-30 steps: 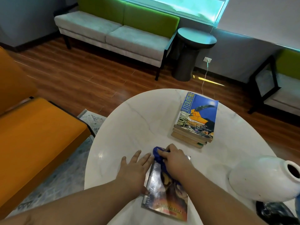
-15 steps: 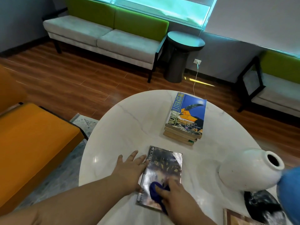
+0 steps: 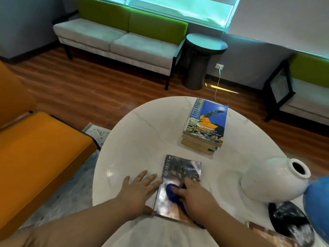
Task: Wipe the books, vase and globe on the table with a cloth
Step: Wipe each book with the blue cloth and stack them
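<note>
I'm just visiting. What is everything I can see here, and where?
marble table: one, white, round, centre.
dark book: one, glossy dark cover, flat on table's near side.
book stack: one, blue book on top, table's far side.
cloth: one, dark blue, on the dark book.
vase: one, white, table's right.
globe: one, blue, right edge, cut off.
sofa: one, grey and green, under window.
side table: one, dark, beside sofa.
orange seat: one, left.
left hand: flat on table at dark book's left edge.
right hand: grips cloth on dark book.
</note>
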Demonstrator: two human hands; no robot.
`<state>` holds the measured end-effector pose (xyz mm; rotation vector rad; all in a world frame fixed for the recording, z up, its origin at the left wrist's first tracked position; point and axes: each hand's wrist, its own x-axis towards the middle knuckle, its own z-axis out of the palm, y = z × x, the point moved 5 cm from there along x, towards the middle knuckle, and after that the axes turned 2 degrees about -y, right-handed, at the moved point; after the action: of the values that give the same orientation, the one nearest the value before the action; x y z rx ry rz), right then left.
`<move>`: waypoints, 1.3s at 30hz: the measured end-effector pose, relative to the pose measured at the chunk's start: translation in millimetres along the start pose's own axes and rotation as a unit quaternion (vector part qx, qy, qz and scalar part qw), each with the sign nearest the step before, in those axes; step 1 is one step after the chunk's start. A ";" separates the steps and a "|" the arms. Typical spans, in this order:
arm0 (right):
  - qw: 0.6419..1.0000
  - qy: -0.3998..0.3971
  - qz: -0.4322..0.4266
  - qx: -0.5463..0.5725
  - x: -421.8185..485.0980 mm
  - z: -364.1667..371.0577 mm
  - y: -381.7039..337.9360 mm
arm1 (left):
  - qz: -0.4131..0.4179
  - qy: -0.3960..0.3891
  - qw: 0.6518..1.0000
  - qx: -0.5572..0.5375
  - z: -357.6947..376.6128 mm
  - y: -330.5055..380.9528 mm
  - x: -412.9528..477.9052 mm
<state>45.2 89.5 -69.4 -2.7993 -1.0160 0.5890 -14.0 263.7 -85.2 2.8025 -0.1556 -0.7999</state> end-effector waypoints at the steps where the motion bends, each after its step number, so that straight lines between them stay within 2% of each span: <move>1: 0.999 0.021 0.042 0.016 8.2 -2.5 10.6 | -0.001 0.001 1.000 0.001 0.5 0.0 -0.4; 3: 0.993 0.053 0.105 0.023 19.8 -6.8 18.7 | -0.005 0.007 1.000 0.002 1.6 0.7 -0.6; 5: 0.993 0.036 0.105 0.043 22.7 -3.0 5.2 | -0.009 0.011 1.000 -0.001 2.0 1.0 -1.0; 8: 0.998 -0.038 -0.051 -0.024 5.6 11.6 -35.7 | -0.013 0.017 1.000 0.003 1.8 2.0 -0.7; 10: 0.996 -0.042 -0.083 -0.015 -3.8 11.2 -37.1 | -0.016 0.020 1.000 0.007 1.2 2.5 -1.5; 12: 0.998 -0.029 -0.051 -0.002 0.2 7.5 -19.3 | -0.019 0.019 1.000 0.005 2.0 2.2 -1.3; 15: 0.998 0.011 0.057 0.005 4.8 -4.3 3.5 | -0.022 0.020 1.000 0.007 2.5 0.9 -1.2; 17: 0.999 0.012 0.043 -0.009 0.1 1.6 -11.1 | -0.025 0.020 0.999 0.007 2.9 -0.4 -1.4; 19: 0.999 -0.013 -0.028 -0.017 -10.7 17.9 -33.4 | -0.026 0.019 0.999 0.007 3.7 -2.0 -1.0; 21: 0.998 -0.040 -0.050 0.020 -24.4 26.6 -39.2 | -0.025 0.019 0.999 0.009 4.0 -1.5 -0.2; 23: 0.998 -0.013 -0.023 0.052 -31.0 23.9 -21.2 | -0.023 0.020 0.999 0.011 3.6 -1.4 0.0; 27: 0.997 0.028 0.063 0.034 -46.9 25.5 21.4 | -0.016 0.015 1.000 0.012 3.9 1.1 -0.8; 29: 0.998 0.023 0.049 0.022 -54.6 34.4 22.8 | -0.011 0.013 1.000 0.016 3.9 2.2 -1.0; 32: 0.999 -0.025 -0.016 0.014 -65.7 41.4 10.3 | -0.003 0.018 1.000 0.010 2.6 3.3 0.2; 34: 0.998 -0.036 0.021 0.054 -65.2 30.6 23.1 | -0.008 0.028 1.000 0.005 0.3 4.5 0.8; 37: 0.996 -0.015 0.091 0.002 -50.3 14.5 51.9 | -0.022 0.036 0.999 0.012 -2.5 8.8 0.6; 39: 0.994 -0.026 0.101 -0.028 -42.9 11.5 49.4 | -0.026 0.035 0.999 0.010 -3.6 12.0 0.7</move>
<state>40.0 23.8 -77.4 -2.9737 -0.7747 0.6691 -12.0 252.7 -79.7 2.8600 -0.0803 -0.7130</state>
